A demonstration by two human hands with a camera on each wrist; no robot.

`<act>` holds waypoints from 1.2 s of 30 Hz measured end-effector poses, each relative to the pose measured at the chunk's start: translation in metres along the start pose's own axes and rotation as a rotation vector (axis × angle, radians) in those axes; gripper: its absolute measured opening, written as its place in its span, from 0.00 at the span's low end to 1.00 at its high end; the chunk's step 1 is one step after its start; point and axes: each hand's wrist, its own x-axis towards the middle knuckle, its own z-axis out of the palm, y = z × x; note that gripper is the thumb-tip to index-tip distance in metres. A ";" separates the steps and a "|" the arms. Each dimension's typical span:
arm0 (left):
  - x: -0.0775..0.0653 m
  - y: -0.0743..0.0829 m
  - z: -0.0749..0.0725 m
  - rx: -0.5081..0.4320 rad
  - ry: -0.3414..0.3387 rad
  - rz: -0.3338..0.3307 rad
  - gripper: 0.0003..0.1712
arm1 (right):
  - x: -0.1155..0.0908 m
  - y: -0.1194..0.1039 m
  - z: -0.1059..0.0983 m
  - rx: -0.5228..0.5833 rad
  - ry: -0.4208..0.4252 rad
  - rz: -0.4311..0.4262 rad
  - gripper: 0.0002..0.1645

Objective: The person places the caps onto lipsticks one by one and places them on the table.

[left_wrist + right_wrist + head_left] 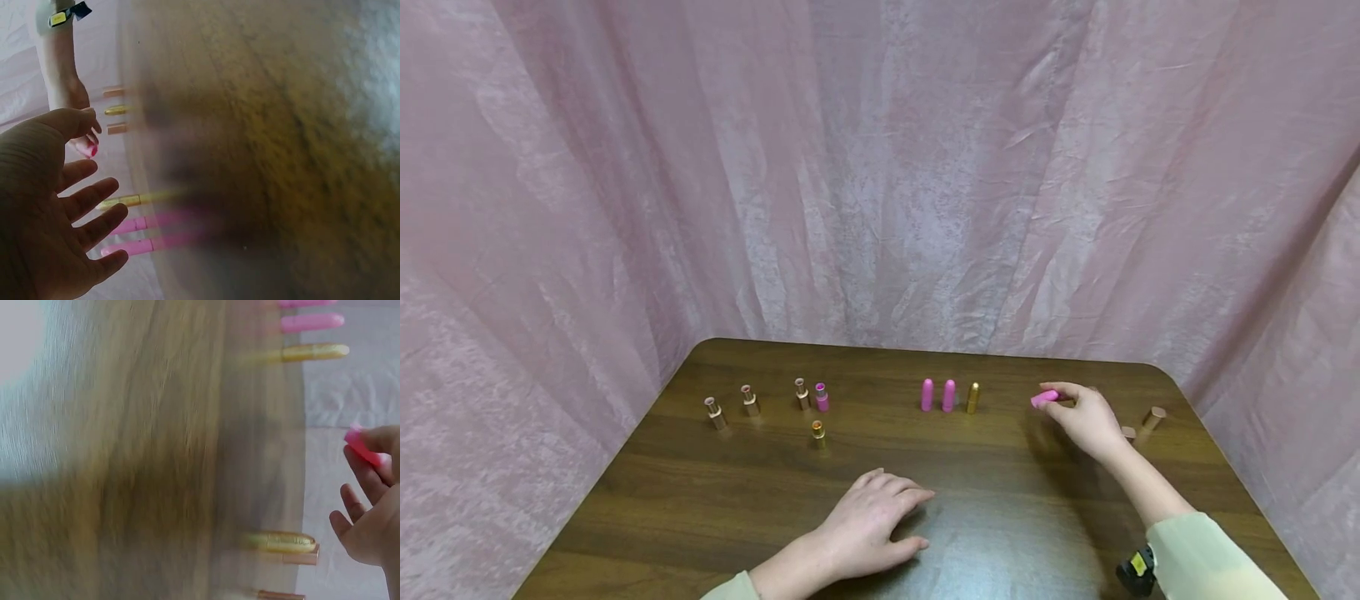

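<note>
Nearest me, at six o'clock on the tabletop (700, 500), my left hand (868, 518) is relaxed, fingers spread, gripping nothing. Uncapped tubes (752, 407) stand around nine to ten, two pink tubes (927, 397) at twelve, a gold tube (973, 399) near one. Between two and three, my right hand (1084, 419) pinches a tilted pink piece (1042, 399); I'd call this lining it up, next probably needs a steady pinch plus straightening. Rose-gold pieces (1153, 419) sit at three.

Gap beyond left grip (871, 521)
Room to pass between pink base (822, 401) and pink tubes (927, 395); gold base (819, 437) stands near-left.
</note>
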 end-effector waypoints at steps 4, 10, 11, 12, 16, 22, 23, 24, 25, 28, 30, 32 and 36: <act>-0.001 -0.001 -0.002 -0.010 -0.003 -0.012 0.33 | -0.001 -0.004 0.001 0.321 0.011 0.133 0.32; -0.002 -0.003 -0.009 -0.027 -0.016 -0.033 0.33 | 0.001 -0.010 0.000 0.861 0.012 0.291 0.16; -0.002 -0.004 -0.011 -0.029 -0.017 -0.036 0.33 | 0.001 -0.011 -0.001 0.934 0.009 0.310 0.11; -0.002 -0.004 -0.012 -0.031 -0.016 -0.037 0.32 | 0.000 -0.013 -0.001 1.012 0.005 0.329 0.07; 0.000 -0.008 -0.021 -0.028 0.004 -0.032 0.32 | -0.003 -0.017 -0.006 1.233 -0.031 0.397 0.13; 0.003 -0.020 -0.043 -0.009 0.040 -0.063 0.33 | -0.009 -0.019 -0.010 1.381 -0.041 0.456 0.16; 0.003 -0.023 -0.047 -0.006 0.045 -0.079 0.33 | -0.009 -0.019 -0.010 1.385 -0.040 0.457 0.16; 0.003 -0.028 -0.052 -0.006 0.052 -0.094 0.33 | -0.009 -0.019 -0.010 1.387 -0.039 0.458 0.17; 0.004 -0.033 -0.058 -0.010 0.060 -0.112 0.33 | -0.010 -0.019 -0.010 1.385 -0.041 0.453 0.17; 0.005 -0.055 -0.073 -0.006 0.101 -0.185 0.32 | -0.011 -0.018 -0.010 1.384 -0.046 0.441 0.17; 0.007 -0.074 -0.082 -0.001 0.134 -0.238 0.31 | -0.012 -0.018 -0.010 1.375 -0.052 0.430 0.17; 0.008 -0.093 -0.090 0.022 0.151 -0.298 0.31 | -0.012 -0.017 -0.010 1.363 -0.058 0.422 0.17; 0.014 -0.130 -0.098 0.086 0.128 -0.385 0.31 | -0.012 -0.016 -0.007 1.348 -0.065 0.408 0.16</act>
